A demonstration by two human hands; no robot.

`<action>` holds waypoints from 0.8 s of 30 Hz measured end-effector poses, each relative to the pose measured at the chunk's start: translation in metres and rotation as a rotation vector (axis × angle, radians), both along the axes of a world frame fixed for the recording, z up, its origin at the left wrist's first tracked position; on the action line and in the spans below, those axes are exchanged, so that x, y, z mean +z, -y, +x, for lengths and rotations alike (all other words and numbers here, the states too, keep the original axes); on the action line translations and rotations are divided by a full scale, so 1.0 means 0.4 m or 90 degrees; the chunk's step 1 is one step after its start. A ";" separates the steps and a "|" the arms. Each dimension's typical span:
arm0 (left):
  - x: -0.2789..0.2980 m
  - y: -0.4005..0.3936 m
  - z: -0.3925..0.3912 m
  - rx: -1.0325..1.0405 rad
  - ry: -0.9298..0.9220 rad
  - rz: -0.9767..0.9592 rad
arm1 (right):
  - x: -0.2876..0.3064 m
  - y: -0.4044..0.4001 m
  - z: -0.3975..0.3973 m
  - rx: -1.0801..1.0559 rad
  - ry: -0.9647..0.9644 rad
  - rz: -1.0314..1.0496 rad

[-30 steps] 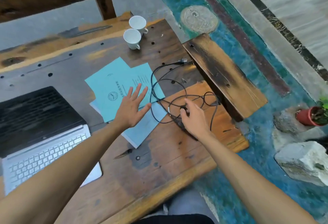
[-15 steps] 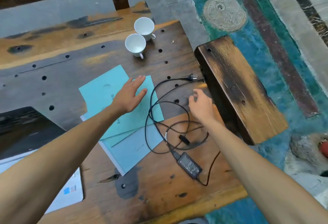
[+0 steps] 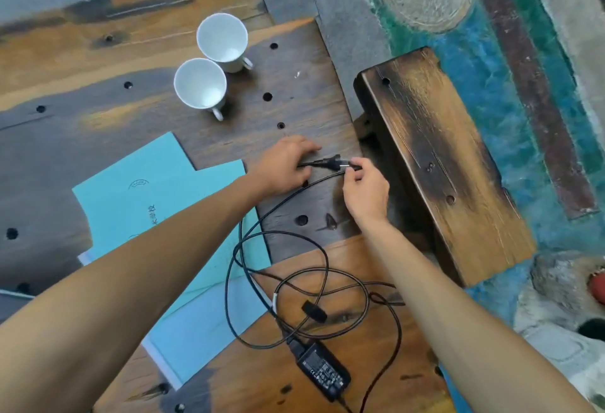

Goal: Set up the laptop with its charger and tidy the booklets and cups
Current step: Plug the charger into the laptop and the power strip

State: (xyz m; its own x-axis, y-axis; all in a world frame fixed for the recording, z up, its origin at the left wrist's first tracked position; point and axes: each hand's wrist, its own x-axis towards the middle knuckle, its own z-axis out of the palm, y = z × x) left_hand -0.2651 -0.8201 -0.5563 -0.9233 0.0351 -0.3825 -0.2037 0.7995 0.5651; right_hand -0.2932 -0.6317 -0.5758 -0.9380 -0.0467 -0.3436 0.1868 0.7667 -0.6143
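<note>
The charger's black plug [image 3: 329, 163] lies between my two hands near the table's right edge. My left hand [image 3: 281, 167] grips the cable just behind the plug. My right hand [image 3: 365, 188] pinches the plug's prong end. The black cable [image 3: 278, 258] loops back over the table to the power brick [image 3: 322, 370] near the front. Several light blue booklets [image 3: 140, 196] lie spread under my left forearm. Two white cups [image 3: 201, 85] [image 3: 222, 37] stand upright side by side further back. The laptop is out of view.
The wooden table [image 3: 294, 101] is drilled with small round holes. A low wooden bench [image 3: 435, 163] stands close along its right edge. Beyond it is painted blue-green floor [image 3: 491, 85], with rocks [image 3: 563, 285] at the lower right.
Both hands have moved forward to the plug: the left came off the booklets, the right reached up from the cable loops. The view has tilted, so the laptop has dropped out of sight.
</note>
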 end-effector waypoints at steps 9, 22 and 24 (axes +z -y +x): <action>-0.021 -0.025 -0.009 0.056 0.041 -0.081 | 0.021 0.019 0.030 -0.082 -0.051 -0.011; 0.191 0.153 0.232 0.278 0.026 -0.098 | 0.264 0.046 0.165 -0.257 0.223 -0.441; 0.235 0.189 0.310 0.339 0.004 -0.093 | 0.321 0.068 0.190 -0.219 0.267 -0.470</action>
